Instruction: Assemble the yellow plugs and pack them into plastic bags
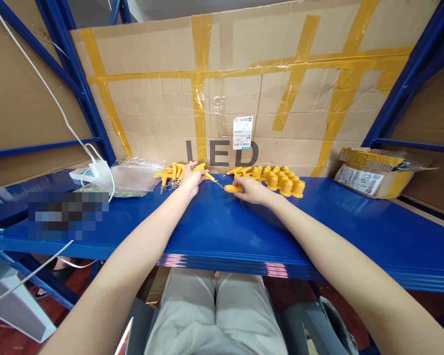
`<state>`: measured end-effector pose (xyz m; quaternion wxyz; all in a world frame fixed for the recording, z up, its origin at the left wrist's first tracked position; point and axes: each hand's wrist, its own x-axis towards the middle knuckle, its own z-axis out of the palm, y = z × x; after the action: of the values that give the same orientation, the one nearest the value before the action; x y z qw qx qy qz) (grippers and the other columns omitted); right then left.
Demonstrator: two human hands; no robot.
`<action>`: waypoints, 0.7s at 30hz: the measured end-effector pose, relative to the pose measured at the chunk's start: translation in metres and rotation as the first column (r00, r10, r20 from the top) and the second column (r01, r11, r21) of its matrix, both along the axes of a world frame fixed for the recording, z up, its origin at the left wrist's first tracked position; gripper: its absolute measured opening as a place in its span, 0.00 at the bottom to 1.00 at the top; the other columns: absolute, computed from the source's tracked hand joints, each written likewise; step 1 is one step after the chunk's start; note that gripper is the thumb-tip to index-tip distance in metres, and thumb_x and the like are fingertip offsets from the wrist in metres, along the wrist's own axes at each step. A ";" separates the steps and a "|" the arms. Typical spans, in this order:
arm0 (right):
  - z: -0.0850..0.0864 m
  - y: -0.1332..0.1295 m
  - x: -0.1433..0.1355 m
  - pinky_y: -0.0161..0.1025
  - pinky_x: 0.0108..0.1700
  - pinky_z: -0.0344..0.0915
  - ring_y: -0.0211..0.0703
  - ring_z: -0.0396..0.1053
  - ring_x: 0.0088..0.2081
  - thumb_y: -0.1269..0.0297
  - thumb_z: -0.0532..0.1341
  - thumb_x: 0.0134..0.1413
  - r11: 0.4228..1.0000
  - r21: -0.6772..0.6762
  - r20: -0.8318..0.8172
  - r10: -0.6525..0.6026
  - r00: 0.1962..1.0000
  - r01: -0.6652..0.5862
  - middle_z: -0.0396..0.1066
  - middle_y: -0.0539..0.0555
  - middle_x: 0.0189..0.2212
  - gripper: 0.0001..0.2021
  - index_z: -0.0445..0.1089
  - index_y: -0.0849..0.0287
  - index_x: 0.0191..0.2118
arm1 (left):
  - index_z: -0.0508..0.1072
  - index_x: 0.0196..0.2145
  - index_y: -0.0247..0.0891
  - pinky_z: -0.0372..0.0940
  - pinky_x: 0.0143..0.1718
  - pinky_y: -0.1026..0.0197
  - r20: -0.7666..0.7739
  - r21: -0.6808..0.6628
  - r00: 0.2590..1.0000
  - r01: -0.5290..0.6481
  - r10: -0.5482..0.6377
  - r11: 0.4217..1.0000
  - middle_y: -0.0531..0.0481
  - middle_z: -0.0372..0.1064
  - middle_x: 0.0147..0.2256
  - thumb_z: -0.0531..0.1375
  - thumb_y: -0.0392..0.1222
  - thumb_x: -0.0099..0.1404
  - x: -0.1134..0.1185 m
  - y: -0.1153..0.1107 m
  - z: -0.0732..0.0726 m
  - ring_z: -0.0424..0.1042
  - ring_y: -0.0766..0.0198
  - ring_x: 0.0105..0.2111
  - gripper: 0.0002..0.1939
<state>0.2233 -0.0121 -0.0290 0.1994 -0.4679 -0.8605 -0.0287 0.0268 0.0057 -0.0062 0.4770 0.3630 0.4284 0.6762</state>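
Note:
My left hand point(191, 180) grips a corkscrew point(210, 176) by its yellow handle, its metal spiral pointing right. In my right hand point(252, 191) is a yellow plastic cup point(232, 189) lying on its side, its end close to the spiral's tip; whether they touch I cannot tell. More yellow-handled corkscrews point(163, 176) lie heaped beside and behind my left hand, spirals toward me. Behind my right hand are several other yellow handled pieces point(237, 171). Several upright yellow cups point(285, 185) stand in rows to the right of that hand.
The blue shelf point(214, 231) is backed by a large taped cardboard sheet point(163, 113). A white power strip point(89, 172) with cables and a clear plastic bag point(133, 178) lie at left. An open carton point(373, 177) stands at far right. Blue posts point(395, 93) frame the sides.

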 end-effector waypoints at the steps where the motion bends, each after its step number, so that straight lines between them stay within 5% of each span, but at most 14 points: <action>1: 0.000 0.000 0.000 0.36 0.38 0.61 0.45 0.70 0.38 0.71 0.63 0.49 1.000 0.003 -0.005 0.007 1.000 -0.007 0.73 0.56 0.38 0.09 0.68 0.61 0.39 | 0.62 0.44 0.37 0.71 0.34 0.66 -0.002 0.000 1.000 0.004 -0.004 1.000 0.44 0.64 0.49 0.58 0.17 0.49 0.000 0.000 0.000 0.75 0.68 0.34 0.27; 9: -0.001 -0.001 -0.003 0.37 0.39 0.62 0.46 0.70 0.39 0.69 0.63 0.50 1.000 -0.013 -0.007 0.007 1.000 -0.007 0.73 0.57 0.39 0.09 0.69 0.61 0.40 | 0.63 0.45 0.37 0.70 0.38 0.66 -0.006 0.041 0.999 0.038 -0.038 0.998 0.45 0.67 0.48 0.59 0.20 0.52 0.003 0.004 -0.006 0.75 0.68 0.37 0.24; 13: 0.001 -0.002 -0.001 0.36 0.38 0.62 0.45 0.71 0.38 0.69 0.62 0.51 1.000 0.000 -0.016 -0.015 1.000 0.015 0.74 0.57 0.37 0.07 0.69 0.61 0.38 | 0.64 0.46 0.36 0.70 0.41 0.63 -0.043 0.032 0.981 0.188 -0.187 0.982 0.46 0.72 0.41 0.59 0.23 0.55 0.000 0.003 -0.007 0.75 0.68 0.34 0.22; 18: 0.000 0.003 0.004 0.37 0.39 0.63 0.46 0.71 0.39 0.70 0.61 0.50 0.997 0.033 -0.004 -0.066 0.998 0.066 0.74 0.57 0.37 0.07 0.69 0.60 0.37 | 0.60 0.55 0.39 0.70 0.36 0.58 -0.282 -0.121 0.878 0.368 -0.387 0.922 0.47 0.75 0.33 0.64 0.31 0.55 -0.002 -0.004 -0.010 0.76 0.62 0.29 0.30; 21: -0.001 0.005 0.007 0.38 0.40 0.64 0.47 0.71 0.40 0.70 0.61 0.51 0.993 0.027 0.007 -0.113 0.994 0.113 0.74 0.57 0.38 0.07 0.70 0.60 0.38 | 0.64 0.50 0.38 0.68 0.29 0.61 -0.493 -0.196 0.768 0.359 -0.408 0.913 0.44 0.75 0.32 0.64 0.35 0.56 -0.003 -0.010 -0.011 0.75 0.61 0.27 0.24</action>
<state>0.2308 -0.0073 -0.0298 0.2002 -0.5129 -0.8331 -0.0531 0.0241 -0.0044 -0.0173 0.4858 0.5908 0.4888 0.4196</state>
